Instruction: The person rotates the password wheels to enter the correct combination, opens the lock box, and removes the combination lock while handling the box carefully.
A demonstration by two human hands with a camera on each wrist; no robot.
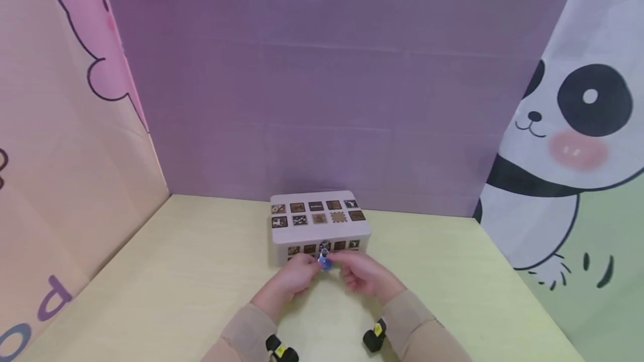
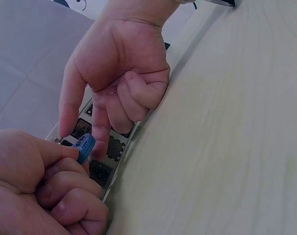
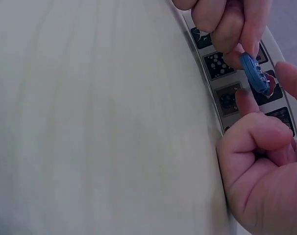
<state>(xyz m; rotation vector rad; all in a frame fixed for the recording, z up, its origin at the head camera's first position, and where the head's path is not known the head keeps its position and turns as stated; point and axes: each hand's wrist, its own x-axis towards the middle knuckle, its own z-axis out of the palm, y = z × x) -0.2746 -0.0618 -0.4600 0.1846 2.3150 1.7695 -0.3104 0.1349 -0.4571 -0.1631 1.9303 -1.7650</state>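
Note:
A small blue combination padlock with number dials is at the front of a white box printed with small square pictures. My left hand pinches the padlock between thumb and forefinger, its other fingers curled. Beside it, in the right wrist view, my right hand has thumb and forefinger spread on either side of the padlock's shackle end, seemingly apart from it. The rest of the right fingers are folded into the palm. The shackle and latch are too small to make out fully.
The box stands on a pale wood-grain table, close to a purple back wall. A panda print covers the right wall, and a pink-patterned panel stands at left. Each wrist carries a strap with a black device.

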